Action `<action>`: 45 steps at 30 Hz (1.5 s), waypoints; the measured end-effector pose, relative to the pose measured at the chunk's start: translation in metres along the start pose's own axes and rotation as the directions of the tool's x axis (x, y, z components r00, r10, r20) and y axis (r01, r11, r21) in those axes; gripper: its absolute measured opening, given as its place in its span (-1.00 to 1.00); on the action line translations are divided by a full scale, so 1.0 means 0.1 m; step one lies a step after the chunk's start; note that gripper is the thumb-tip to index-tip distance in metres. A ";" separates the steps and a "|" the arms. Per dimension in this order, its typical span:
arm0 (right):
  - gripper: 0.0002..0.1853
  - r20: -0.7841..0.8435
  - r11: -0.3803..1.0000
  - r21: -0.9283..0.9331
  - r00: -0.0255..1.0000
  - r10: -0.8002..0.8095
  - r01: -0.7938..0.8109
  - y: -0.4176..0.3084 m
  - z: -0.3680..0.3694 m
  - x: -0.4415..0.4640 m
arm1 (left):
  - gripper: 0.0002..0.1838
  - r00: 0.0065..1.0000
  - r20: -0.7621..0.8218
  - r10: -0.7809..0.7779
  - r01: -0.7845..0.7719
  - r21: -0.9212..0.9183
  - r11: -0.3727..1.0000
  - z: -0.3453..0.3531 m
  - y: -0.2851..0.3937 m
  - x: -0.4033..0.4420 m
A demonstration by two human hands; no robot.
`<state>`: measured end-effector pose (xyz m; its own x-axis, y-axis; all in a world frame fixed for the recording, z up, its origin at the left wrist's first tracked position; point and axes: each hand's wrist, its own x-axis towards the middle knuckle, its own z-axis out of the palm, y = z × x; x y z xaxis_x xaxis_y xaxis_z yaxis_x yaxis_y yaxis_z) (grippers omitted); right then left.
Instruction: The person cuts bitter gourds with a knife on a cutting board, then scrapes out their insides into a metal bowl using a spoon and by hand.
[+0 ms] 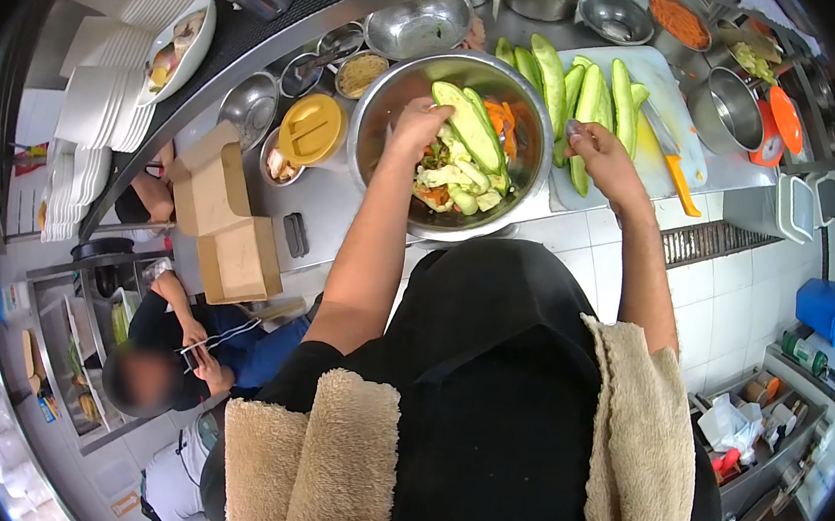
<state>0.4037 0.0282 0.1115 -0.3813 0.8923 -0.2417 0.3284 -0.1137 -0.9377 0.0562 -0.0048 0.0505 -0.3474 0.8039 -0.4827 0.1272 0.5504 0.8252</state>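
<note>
My left hand (418, 125) grips a peeled cucumber half (470, 132) over a large steel bowl (376, 106). Inside the bowl lie chopped pale-green vegetable pieces (451, 178) and orange pieces (502, 128). To the right of the rim, my right hand (603, 160) is closed, thumb and fingers pinched together. A small shiny bit shows at its fingertips, too small to name. Beneath and beyond that hand, several peeled cucumber lengths (550, 77) lie on and beside a white cutting board (668, 84). A yellow-handled knife (681, 182) rests at the board's right side.
Left of the bowl stand a yellow-lidded tub (311, 130), small steel bowls (250, 104) and an open cardboard box (227, 207). A steel pot (726, 109) and an orange scale (774, 129) are at right. Another person (200, 330) is at lower left. Stacked white dishes (100, 109) line the shelf.
</note>
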 end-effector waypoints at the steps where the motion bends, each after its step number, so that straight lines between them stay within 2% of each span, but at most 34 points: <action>1: -0.47 0.013 1.000 0.021 1.000 -0.024 0.023 0.03 0.08 0.05 | -0.41 0.999 -0.024 0.039 -0.037 0.079 0.996 0.01 -0.03 0.04; 3: -0.46 0.046 0.999 0.017 0.998 -0.044 0.043 0.03 0.18 0.13 | -0.32 0.991 -0.061 0.119 -0.102 0.236 0.966 0.13 -0.12 0.16; 4: -0.46 0.067 0.999 -0.007 0.997 -0.040 0.040 0.00 0.22 0.15 | -0.25 0.963 -0.254 0.091 -0.022 0.261 0.965 0.22 -0.18 0.22; 7: -0.55 0.094 0.996 -0.079 0.995 -0.036 0.043 -0.17 0.31 0.13 | -0.24 0.918 -0.368 0.151 0.024 0.429 0.903 0.27 -0.12 0.20; 8: -0.57 0.100 0.992 -0.112 0.994 -0.048 0.059 -0.13 0.32 0.16 | -0.32 0.924 -0.353 0.145 0.038 0.465 0.885 0.28 -0.04 0.12; 11: -0.65 0.130 0.980 -0.201 0.991 0.020 0.007 -0.18 0.33 0.12 | -0.44 0.981 -0.128 0.148 -0.114 0.243 0.963 0.28 -0.23 0.31; 12: -0.67 0.136 0.973 -0.231 0.989 0.058 -0.025 -0.21 0.31 0.10 | -0.48 0.987 -0.108 0.121 -0.106 0.138 0.985 0.30 -0.24 0.32; 14: -0.68 0.128 0.994 -0.098 0.989 0.068 -0.055 -0.17 0.31 0.07 | -0.56 0.996 -0.053 0.076 -0.079 -0.069 0.994 0.36 -0.25 0.37; 15: -0.68 0.127 0.997 -0.030 0.989 0.075 -0.071 -0.15 0.32 0.04 | -0.57 0.997 -0.048 0.060 -0.065 -0.109 0.992 0.36 -0.21 0.33; 18: -0.60 0.133 0.979 -0.098 0.972 0.192 -0.180 -0.36 0.27 -0.05 | -0.57 0.997 -0.060 0.047 -0.060 -0.224 0.973 0.33 0.12 -0.02; 20: -0.62 0.128 0.989 -0.130 0.987 0.094 -0.077 -0.39 0.27 -0.05 | -0.55 0.992 -0.103 0.069 -0.096 -0.289 0.952 0.28 0.31 -0.21; 23: -0.67 0.107 0.985 -0.163 0.993 -0.045 0.062 -0.29 0.32 0.02 | -0.51 0.977 -0.046 0.207 -0.198 -0.545 0.815 0.18 0.11 0.00; 27: -0.72 0.094 0.933 -0.218 0.958 -0.271 0.286 -0.27 0.46 0.17 | -0.56 0.953 0.035 0.300 -0.193 -0.692 0.695 0.00 0.49 -0.46; 30: -0.76 0.077 0.964 -0.131 0.972 -0.221 0.229 -0.83 0.70 0.04 | -0.59 0.919 -0.036 0.392 -0.345 -0.551 0.760 -0.04 0.53 -0.50; 31: -0.76 0.050 0.901 -0.283 0.943 -0.328 0.328 -0.87 0.77 0.08 | -0.59 0.905 -0.059 0.422 -0.393 -0.498 0.773 -0.05 0.55 -0.53; 33: -0.77 0.046 0.684 -0.564 0.844 -0.534 0.463 -0.94 0.88 0.26 | -0.55 0.898 -0.100 0.429 -0.434 -0.371 0.821 -0.04 0.53 -0.58; 35: -0.78 0.074 0.596 -0.680 0.849 -0.523 0.427 -1.15 0.95 0.33 | -0.53 0.870 -0.142 0.472 -0.491 -0.168 0.855 -0.03 0.45 -0.58; 36: -0.78 0.095 0.554 -0.720 0.850 -0.518 0.418 -1.25 0.98 0.35 | -0.51 0.871 -0.111 0.479 -0.491 -0.176 0.853 -0.03 0.40 -0.56; 39: -0.79 0.159 0.467 -0.776 0.848 -0.505 0.424 -1.50 1.03 0.33 | -0.50 0.944 -0.045 0.327 -0.326 -0.287 0.901 0.00 0.57 -0.84; 43: -0.78 0.229 0.397 -0.810 0.856 -0.463 0.431 -1.58 1.06 0.33 | -0.47 0.912 -0.093 0.399 -0.410 -0.175 0.895 0.01 0.61 -0.93; 45: -0.78 0.229 0.377 -0.822 0.854 -0.468 0.427 -1.57 1.07 0.35 | -0.45 0.925 -0.084 0.370 -0.379 -0.146 0.914 -0.03 0.68 -1.01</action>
<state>0.2462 0.0301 0.2237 -0.6770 0.7149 0.1748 0.6715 0.6972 -0.2509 0.0974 -0.0487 0.1560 -0.3520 0.9287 -0.1168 0.1126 0.1659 0.9797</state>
